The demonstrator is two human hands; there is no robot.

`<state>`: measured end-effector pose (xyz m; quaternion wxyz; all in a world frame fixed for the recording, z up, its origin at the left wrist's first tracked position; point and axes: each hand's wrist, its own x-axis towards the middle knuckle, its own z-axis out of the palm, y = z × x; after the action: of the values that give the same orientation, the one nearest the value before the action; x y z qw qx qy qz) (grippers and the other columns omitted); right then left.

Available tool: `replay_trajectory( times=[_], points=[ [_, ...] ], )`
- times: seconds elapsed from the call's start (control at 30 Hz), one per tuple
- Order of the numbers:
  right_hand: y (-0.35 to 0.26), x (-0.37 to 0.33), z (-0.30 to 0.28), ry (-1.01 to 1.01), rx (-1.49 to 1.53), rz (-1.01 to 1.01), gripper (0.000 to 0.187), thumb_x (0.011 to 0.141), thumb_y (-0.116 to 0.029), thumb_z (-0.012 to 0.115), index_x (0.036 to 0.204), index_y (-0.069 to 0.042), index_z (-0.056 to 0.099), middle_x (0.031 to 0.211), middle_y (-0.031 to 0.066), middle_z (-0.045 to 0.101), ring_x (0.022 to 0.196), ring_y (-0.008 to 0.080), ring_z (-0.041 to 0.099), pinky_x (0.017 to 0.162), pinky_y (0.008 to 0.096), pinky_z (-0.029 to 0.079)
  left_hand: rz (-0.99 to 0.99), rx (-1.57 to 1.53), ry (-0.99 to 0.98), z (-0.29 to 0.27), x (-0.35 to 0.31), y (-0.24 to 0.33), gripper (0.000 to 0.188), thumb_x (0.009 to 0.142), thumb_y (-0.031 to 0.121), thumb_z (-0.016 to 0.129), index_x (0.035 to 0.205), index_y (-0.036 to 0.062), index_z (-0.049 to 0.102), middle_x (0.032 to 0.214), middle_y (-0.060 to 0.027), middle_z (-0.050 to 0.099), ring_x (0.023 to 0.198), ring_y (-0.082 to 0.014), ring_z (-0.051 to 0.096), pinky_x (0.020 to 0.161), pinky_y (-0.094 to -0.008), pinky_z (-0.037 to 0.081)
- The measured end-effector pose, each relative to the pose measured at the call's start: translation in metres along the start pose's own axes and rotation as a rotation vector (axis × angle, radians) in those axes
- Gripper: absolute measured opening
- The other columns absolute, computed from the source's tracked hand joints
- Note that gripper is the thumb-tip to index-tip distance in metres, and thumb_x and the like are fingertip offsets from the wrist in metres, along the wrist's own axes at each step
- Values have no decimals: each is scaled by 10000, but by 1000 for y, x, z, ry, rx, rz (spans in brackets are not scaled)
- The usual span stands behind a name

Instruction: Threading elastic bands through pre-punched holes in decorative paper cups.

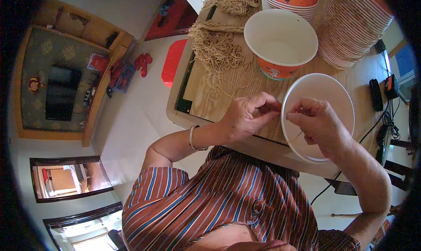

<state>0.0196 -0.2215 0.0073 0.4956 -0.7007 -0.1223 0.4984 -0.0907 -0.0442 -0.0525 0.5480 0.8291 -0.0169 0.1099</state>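
Observation:
A paper bucket (344,95) with a white inside lies tilted at the table's front edge, its mouth facing me. My left hand (251,118) is closed in a pinch at the outside of its rim; whatever lies between the fingertips is too small to make out. Within the mouth, my right hand (319,124) pinches close to the same rim, opposite the left fingertips. A short strand of beige string (295,137) trails below the right fingers. Just beyond stands another paper bucket (280,68), orange outside and white inside.
Tangled beige string (217,49) lies at the table's far left. Stacked paper buckets (346,36) fill the far right, with another stack (290,3) behind the standing bucket. Black cables (388,113) run along the right edge. A red stool (173,62) stands left of the table.

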Motion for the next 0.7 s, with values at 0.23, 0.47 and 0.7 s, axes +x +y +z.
replay_trajectory(
  times=[0.23,0.47,0.7],
  points=[
    [2,7,-4,-19,-133,-124,130,884,-198,624,882,-72,653,646,-38,534,504,50,437,384,230,351,38,54,-12,-2,3,1,168,840,68,661,1001,51,617,930,-60,667,848,-153,666,752,-273,529],
    [2,7,0,-7,-106,-83,117,886,-191,624,896,-77,650,652,-38,541,492,47,418,384,221,340,50,88,10,0,2,2,157,830,76,674,977,62,620,886,-65,661,816,-161,667,719,-270,529],
    [4,9,2,10,-72,-73,129,886,-211,627,890,-85,653,631,-46,522,468,39,390,380,216,317,127,220,45,1,3,-1,135,815,51,673,934,75,613,821,-79,653,748,-163,663,672,-275,529]
  ],
)
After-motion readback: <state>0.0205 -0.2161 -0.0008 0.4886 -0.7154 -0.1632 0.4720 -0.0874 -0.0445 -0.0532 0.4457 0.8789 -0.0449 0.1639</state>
